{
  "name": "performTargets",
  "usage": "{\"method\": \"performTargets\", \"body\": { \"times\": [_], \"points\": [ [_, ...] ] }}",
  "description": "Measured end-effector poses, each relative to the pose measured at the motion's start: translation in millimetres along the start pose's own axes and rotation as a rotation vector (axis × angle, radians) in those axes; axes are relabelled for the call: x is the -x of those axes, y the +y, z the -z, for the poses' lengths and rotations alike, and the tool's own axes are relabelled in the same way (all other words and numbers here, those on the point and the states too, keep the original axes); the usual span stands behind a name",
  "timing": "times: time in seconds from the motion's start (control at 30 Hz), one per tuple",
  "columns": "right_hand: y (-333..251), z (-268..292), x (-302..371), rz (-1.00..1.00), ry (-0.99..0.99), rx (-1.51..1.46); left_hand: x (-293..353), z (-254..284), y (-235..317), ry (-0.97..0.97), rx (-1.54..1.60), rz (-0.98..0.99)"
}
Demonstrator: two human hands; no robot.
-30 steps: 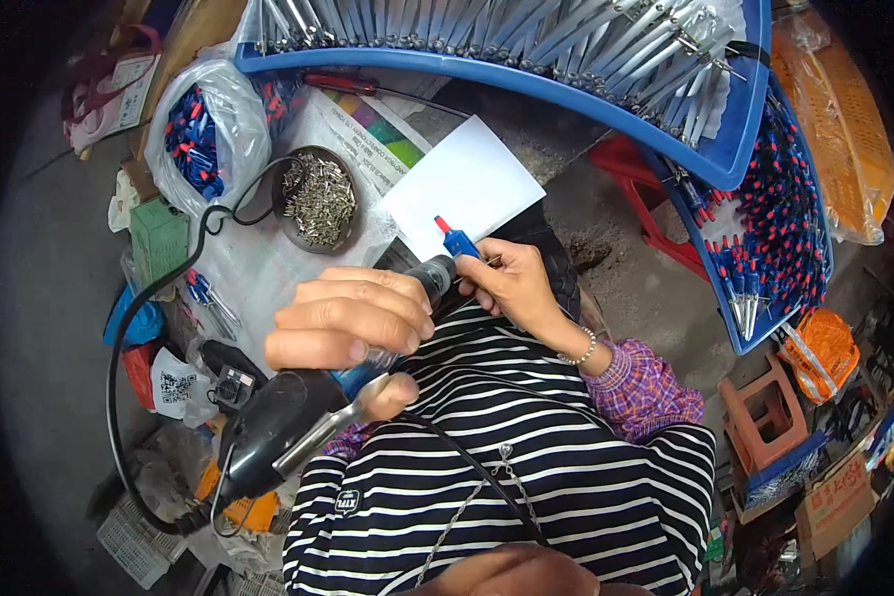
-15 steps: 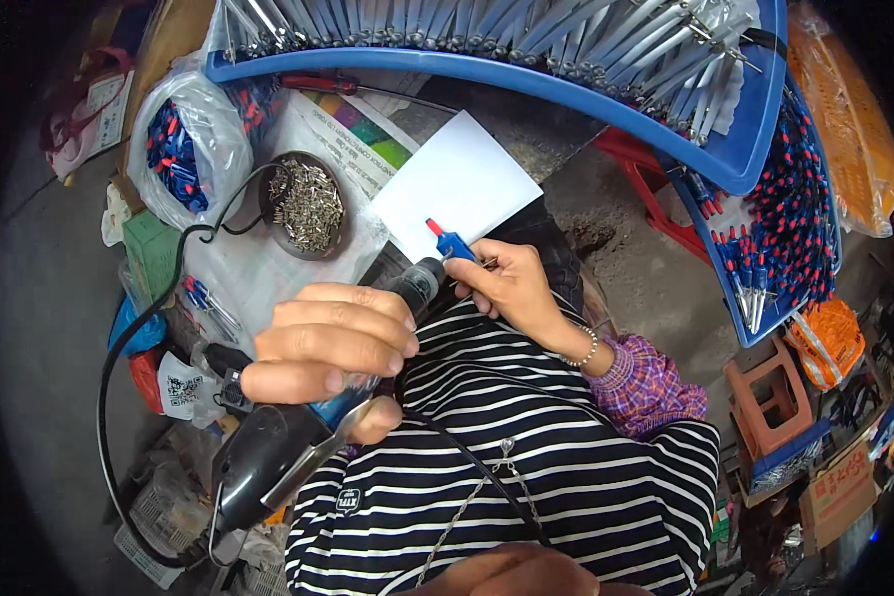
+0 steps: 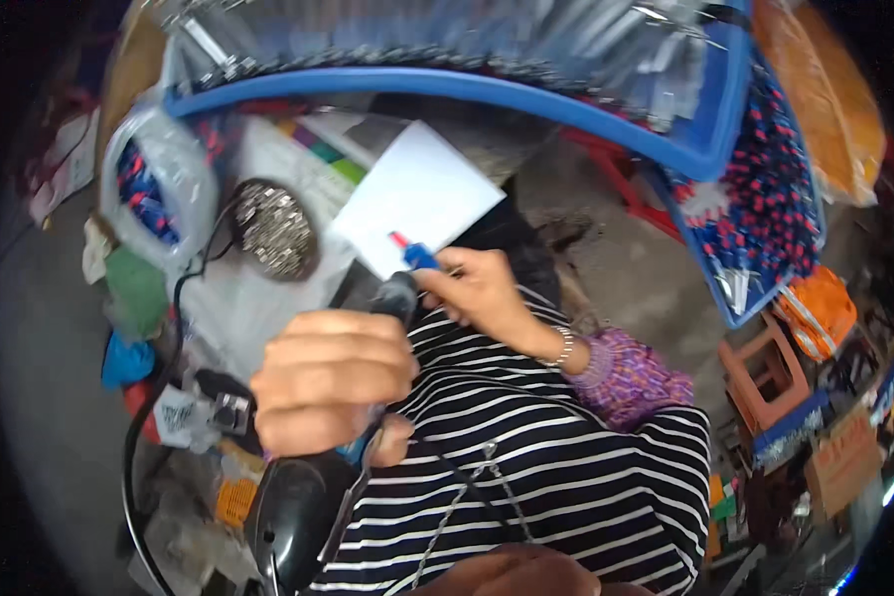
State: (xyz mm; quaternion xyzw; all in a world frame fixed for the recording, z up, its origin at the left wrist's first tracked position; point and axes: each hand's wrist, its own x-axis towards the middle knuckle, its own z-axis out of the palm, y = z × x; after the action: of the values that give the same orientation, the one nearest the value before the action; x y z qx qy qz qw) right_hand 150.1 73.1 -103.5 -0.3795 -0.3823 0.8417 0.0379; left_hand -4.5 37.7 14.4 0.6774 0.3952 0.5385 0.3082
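Observation:
My left hand (image 3: 333, 382) is wrapped round a corded electric screwdriver (image 3: 293, 512), whose dark body shows below the fist. Its nose (image 3: 395, 296) points away from me and meets, or nearly meets, a small blue piece with a red tip (image 3: 420, 256); blur hides the exact contact. My right hand (image 3: 479, 288) pinches that piece between thumb and fingers over the near edge of a white sheet (image 3: 432, 194). Left of the sheet, small metal screws or similar fittings (image 3: 271, 228) fill a round dark bowl.
A large blue tray (image 3: 447, 84) of long metal-and-clear pieces spans the far side. Another blue tray (image 3: 710, 278) at right holds many blue-and-red pieces. A plastic bag (image 3: 197, 184) of similar pieces stands at far left. A black cord (image 3: 134, 447) hangs at left.
The whole view has shifted slightly and blurred. The screwdriver's body has swung down and right, standing steeper, and my left fist has turned with it. My right hand keeps its pinch.

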Motion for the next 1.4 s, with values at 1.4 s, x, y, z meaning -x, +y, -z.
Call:
{"method": "performTargets", "body": {
  "times": [1.4],
  "points": [
    [-101.3, 117.5, 74.8, 0.751, 0.644, 0.212, 67.3, -3.7, 30.2, 0.508, 0.090, -0.091]
  ]
}}
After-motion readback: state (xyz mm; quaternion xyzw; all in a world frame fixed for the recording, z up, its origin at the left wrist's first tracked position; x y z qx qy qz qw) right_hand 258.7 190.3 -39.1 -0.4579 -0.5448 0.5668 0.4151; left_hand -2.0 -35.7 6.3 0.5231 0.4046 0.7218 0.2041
